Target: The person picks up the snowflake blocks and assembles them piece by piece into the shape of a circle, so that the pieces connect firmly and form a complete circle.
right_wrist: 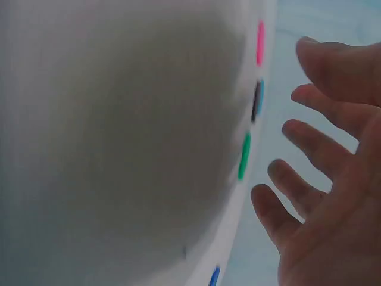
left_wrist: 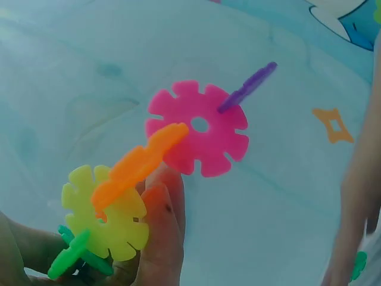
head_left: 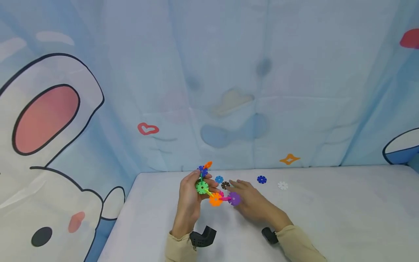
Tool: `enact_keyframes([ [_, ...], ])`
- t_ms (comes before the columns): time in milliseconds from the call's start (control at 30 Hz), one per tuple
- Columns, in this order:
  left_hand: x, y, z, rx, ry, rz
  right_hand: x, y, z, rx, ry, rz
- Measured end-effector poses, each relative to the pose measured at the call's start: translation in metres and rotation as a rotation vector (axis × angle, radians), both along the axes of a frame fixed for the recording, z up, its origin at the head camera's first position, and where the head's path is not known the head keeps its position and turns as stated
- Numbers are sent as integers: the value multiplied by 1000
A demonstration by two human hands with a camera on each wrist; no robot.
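Observation:
My left hand holds a chain of notched plastic discs slotted together edge to edge. In the head view the chain runs from an orange disc at the top through blue and green, then on to a purple disc at its right end. The left wrist view shows its yellow disc, orange disc and pink disc beyond the fingers. My right hand hovers low over the table, palm down, fingers spread and holding nothing. Close by its fingertips lies a brown disc.
Loose discs lie on the white table: light blue, dark blue and white. The right wrist view also shows a pink disc and a green disc. A printed curtain hangs behind the table's back edge.

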State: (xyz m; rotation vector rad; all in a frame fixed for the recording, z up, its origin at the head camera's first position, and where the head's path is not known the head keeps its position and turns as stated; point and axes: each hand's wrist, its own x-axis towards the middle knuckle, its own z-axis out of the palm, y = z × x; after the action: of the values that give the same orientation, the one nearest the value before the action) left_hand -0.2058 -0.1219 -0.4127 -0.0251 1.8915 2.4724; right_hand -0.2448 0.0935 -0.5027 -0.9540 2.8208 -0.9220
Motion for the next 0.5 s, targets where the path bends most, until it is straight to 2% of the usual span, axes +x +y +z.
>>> enact_keyframes([
  [67,1,2,1,32,2,-17,3,-10,-2,14,-33,69],
  [133,1,5,1,57,2,-36,6,-18,-2,22,-91,98],
  [200,2,8,1,71,6,-54,9,-22,-1,29,-149,91],
  [267,2,11,1,73,7,-63,11,-24,1,21,-168,72],
  [333,2,12,0,70,13,-68,11,-23,3,21,-96,67],
  [500,2,15,1,62,32,-93,5,-18,8,31,192,58],
])
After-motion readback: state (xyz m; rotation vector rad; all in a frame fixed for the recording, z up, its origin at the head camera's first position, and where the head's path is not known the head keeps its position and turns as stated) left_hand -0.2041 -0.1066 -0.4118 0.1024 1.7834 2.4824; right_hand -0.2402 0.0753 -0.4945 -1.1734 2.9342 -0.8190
